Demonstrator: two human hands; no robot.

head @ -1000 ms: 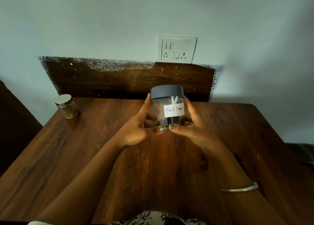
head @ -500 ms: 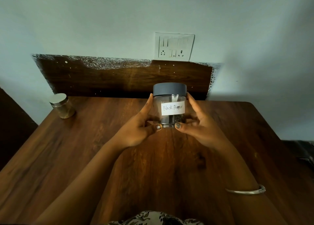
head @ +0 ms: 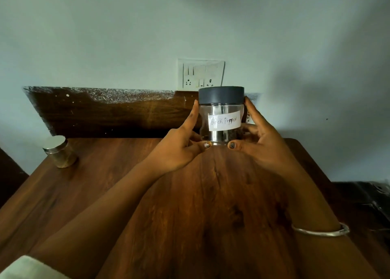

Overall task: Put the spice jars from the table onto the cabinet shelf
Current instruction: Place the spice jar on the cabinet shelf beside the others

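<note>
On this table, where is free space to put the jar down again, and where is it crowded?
The wooden table is bare between the forearms and across the middle. Only the far-left corner is taken, by the small metal-lidded jar. Both hands hold the Black Pepper jar near the backboard.

I'm over a dark wooden table (head: 190,226) with a raised wooden backboard (head: 118,114) along its far edge. One small gold-lidded jar (head: 60,152) stands on it, just in front of the backboard's left end.
</note>
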